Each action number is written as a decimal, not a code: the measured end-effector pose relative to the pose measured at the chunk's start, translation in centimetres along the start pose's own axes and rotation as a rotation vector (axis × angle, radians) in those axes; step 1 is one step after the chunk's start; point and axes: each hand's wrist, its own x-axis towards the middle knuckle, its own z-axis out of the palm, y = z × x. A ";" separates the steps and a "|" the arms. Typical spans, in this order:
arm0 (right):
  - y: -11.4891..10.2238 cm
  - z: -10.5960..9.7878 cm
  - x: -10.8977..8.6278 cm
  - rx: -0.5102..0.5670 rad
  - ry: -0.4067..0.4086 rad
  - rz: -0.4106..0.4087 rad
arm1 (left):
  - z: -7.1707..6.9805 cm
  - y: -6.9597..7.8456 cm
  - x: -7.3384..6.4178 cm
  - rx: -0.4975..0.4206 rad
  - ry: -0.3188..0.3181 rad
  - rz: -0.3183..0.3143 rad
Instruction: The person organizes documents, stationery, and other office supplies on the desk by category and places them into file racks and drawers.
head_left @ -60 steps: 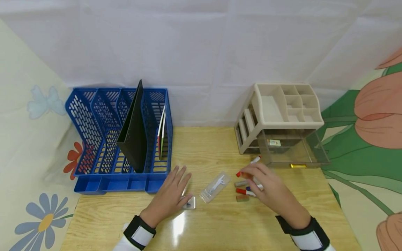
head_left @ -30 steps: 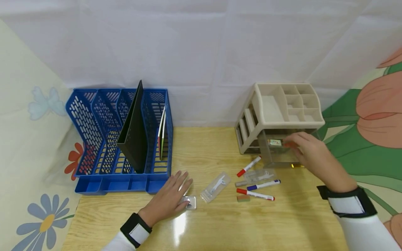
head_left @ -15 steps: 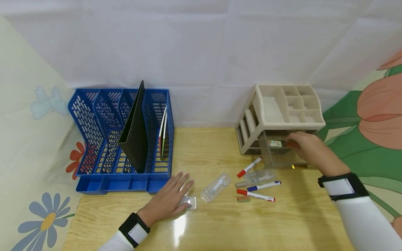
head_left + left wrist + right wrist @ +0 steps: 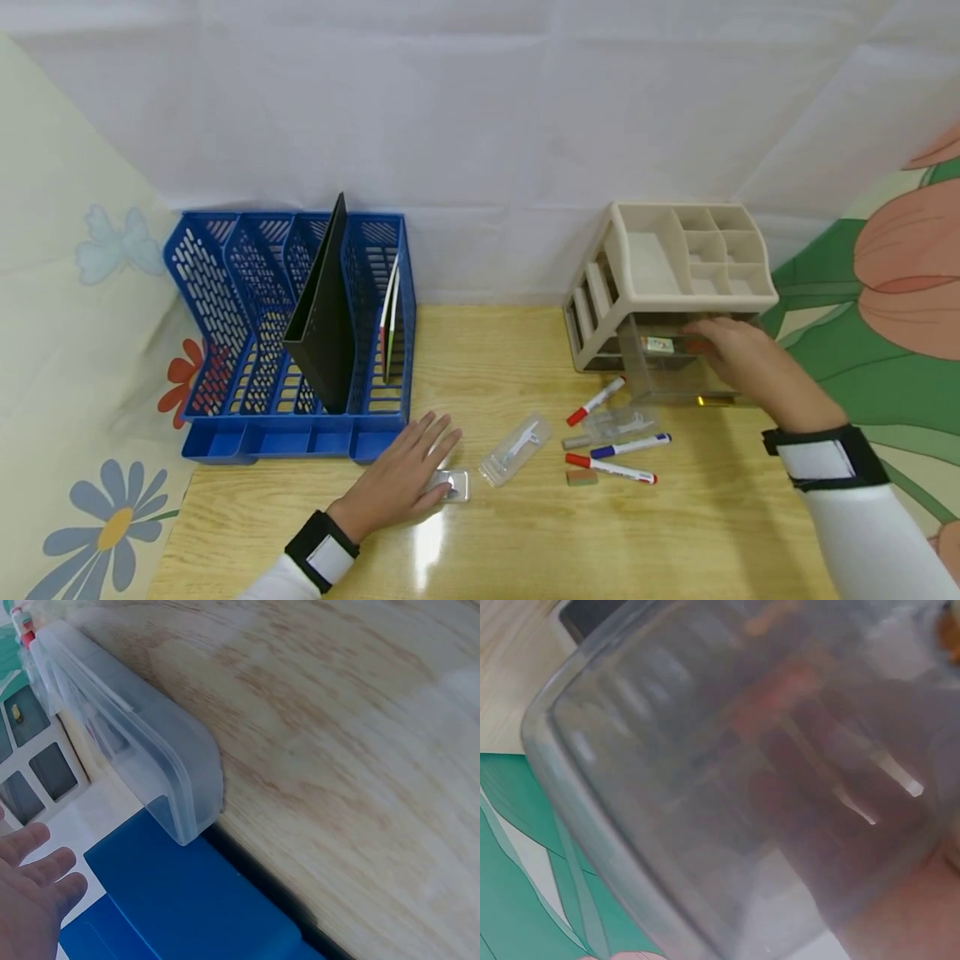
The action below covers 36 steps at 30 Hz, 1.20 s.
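Observation:
My right hand [image 4: 738, 354] reaches into the pulled-out clear drawer [image 4: 637, 371] of a cream desk organizer [image 4: 630, 296]. Its fingers pinch a reddish eraser [image 4: 697, 343], which shows blurred through the drawer wall [image 4: 570, 742] in the right wrist view. Left of those fingers, a small block with a printed label [image 4: 659, 344] lies in the drawer. My left hand [image 4: 397, 487] lies palm down on the table with fingers stretched out, its thumb over a small clear case [image 4: 459, 486]. The hand's fingers [image 4: 56, 866] also show in the left wrist view.
A blue file rack [image 4: 375, 412] at left holds a black folder [image 4: 330, 325] and thin booklets [image 4: 388, 321]. Between the hands lie clear packets [image 4: 516, 450], red markers [image 4: 611, 468], a blue marker [image 4: 632, 444], a grey stick [image 4: 577, 442] and a red-green eraser [image 4: 581, 477].
My right hand has lifted the eraser from among the markers and moved right and away into the drawer. Over the last half second it barely moves. My left hand stays nearly still.

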 end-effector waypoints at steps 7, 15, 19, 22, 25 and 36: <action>-3.3 -0.8 -1.2 -0.043 0.205 -0.066 | -0.2 0.1 0.2 -0.030 0.034 -0.020; -6.7 -0.7 -2.2 -0.044 0.384 -0.181 | -0.2 0.5 0.5 -0.036 0.040 -0.039; -7.7 -0.2 -2.5 -0.010 0.438 -0.215 | -0.2 0.6 0.8 -0.042 0.048 -0.055; -8.3 0.2 -2.9 -0.001 0.452 -0.221 | -0.4 0.7 1.1 -0.042 0.060 -0.072; -8.9 0.7 -3.2 0.007 0.472 -0.237 | -0.6 0.7 1.5 -0.039 0.061 -0.088; -12.3 2.6 -4.0 0.071 0.568 -0.352 | -0.2 1.1 2.4 -0.060 0.086 -0.113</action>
